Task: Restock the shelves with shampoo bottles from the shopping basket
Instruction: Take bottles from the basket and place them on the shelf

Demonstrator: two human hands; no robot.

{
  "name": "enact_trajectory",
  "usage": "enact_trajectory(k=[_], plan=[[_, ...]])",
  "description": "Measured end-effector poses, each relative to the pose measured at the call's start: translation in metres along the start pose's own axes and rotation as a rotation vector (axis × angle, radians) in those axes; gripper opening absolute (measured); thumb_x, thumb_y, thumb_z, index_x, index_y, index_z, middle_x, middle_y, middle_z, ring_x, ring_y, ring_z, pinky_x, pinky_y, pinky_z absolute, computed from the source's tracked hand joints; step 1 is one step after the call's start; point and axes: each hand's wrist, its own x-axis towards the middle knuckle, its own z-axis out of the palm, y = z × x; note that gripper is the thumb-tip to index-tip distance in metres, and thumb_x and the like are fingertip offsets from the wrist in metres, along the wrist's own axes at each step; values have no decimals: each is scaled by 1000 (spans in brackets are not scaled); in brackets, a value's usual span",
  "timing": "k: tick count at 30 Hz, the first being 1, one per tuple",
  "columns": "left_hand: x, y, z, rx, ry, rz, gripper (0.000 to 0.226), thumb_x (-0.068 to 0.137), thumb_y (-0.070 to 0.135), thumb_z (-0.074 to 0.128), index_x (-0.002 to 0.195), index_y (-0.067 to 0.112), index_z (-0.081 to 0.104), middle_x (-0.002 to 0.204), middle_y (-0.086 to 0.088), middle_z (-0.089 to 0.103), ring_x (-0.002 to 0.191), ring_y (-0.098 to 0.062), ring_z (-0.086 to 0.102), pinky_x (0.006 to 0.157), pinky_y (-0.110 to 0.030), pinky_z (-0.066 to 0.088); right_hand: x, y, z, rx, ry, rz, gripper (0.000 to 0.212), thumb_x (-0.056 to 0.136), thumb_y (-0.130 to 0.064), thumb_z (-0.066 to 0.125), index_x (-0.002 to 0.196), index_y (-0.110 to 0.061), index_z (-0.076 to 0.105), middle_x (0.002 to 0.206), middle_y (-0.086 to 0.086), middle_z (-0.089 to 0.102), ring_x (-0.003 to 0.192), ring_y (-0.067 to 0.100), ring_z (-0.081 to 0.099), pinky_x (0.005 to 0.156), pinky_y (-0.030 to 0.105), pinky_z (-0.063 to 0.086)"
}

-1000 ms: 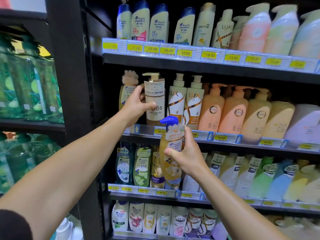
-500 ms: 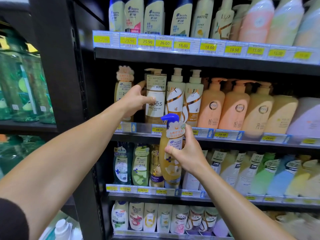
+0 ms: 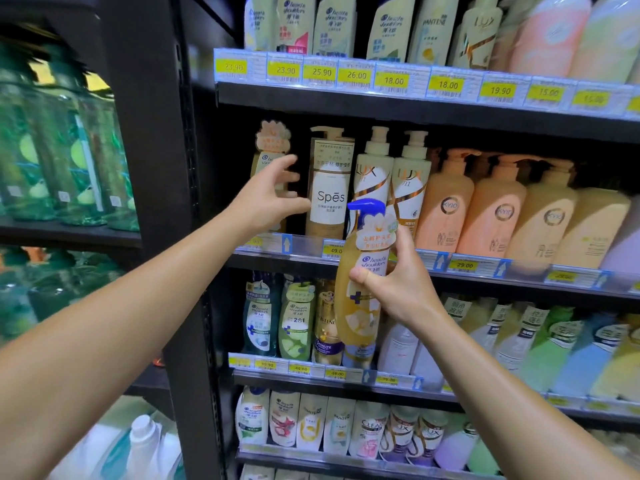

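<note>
My right hand (image 3: 398, 289) grips an amber shampoo bottle (image 3: 360, 306) with a blue pump top, held upright in front of the shelf edge (image 3: 485, 268) of the second shelf. My left hand (image 3: 266, 199) hovers with fingers spread at the left end of that shelf, in front of a matching amber bottle with a flower tag (image 3: 272, 147) and beside the brown Spes bottle (image 3: 329, 188). Whether the fingers touch either bottle is unclear. The shopping basket is out of view.
Lux pump bottles (image 3: 375, 168) and orange Kyio bottles (image 3: 446, 206) fill the second shelf to the right. Shelves above and below are packed with bottles. A black upright post (image 3: 156, 168) borders the left; green bottles (image 3: 52, 150) stand on the neighbouring rack.
My left hand has let go of the bottles at the shelf's left end and pulled back slightly, fingers now spread. The right hand's amber bottle stays at about the same place.
</note>
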Motion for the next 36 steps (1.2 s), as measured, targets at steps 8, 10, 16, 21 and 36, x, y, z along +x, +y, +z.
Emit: enact_trajectory(k=[8, 10, 16, 21, 36], plan=[[-99, 0, 50, 125, -48, 145, 106, 70, 30, 80, 149, 49, 12, 139, 18, 46, 112, -3, 57, 91, -26, 53, 24, -40, 22, 86, 150, -67, 62, 71, -28, 84, 121, -24, 47, 106, -16, 66, 94, -5, 64, 84, 32, 57], [-105, -3, 63, 246, 28, 163, 118, 67, 36, 82, 152, 44, 0, 151, 12, 34, 127, -3, 44, 100, -23, 42, 30, -49, 32, 96, 188, -74, 66, 71, -30, 84, 122, -21, 45, 102, -16, 64, 89, -8, 63, 77, 21, 55], [-92, -6, 59, 382, 312, 129, 121, 71, 42, 83, 151, 39, -7, 145, 4, 39, 122, -19, 53, 89, -40, 52, 39, -67, 55, 127, 179, -101, 61, 74, -30, 82, 119, -27, 41, 97, -22, 59, 81, -19, 57, 63, 3, 43], [-74, -6, 35, 421, 406, 171, 114, 63, 33, 82, 151, 38, 9, 134, 3, 54, 107, -18, 61, 83, -38, 54, 39, -79, 51, 170, 116, -183, 63, 81, -19, 76, 133, -22, 41, 120, -9, 60, 98, -12, 57, 83, 12, 49], [-10, -31, 20, 192, 685, 279, 103, 59, 18, 87, 143, 33, 28, 124, 7, 38, 107, 24, 39, 81, 4, 34, 22, 6, 40, -888, -70, -312, 69, 86, -39, 57, 148, -17, 33, 146, 0, 39, 136, 23, 29, 117, 43, 20]])
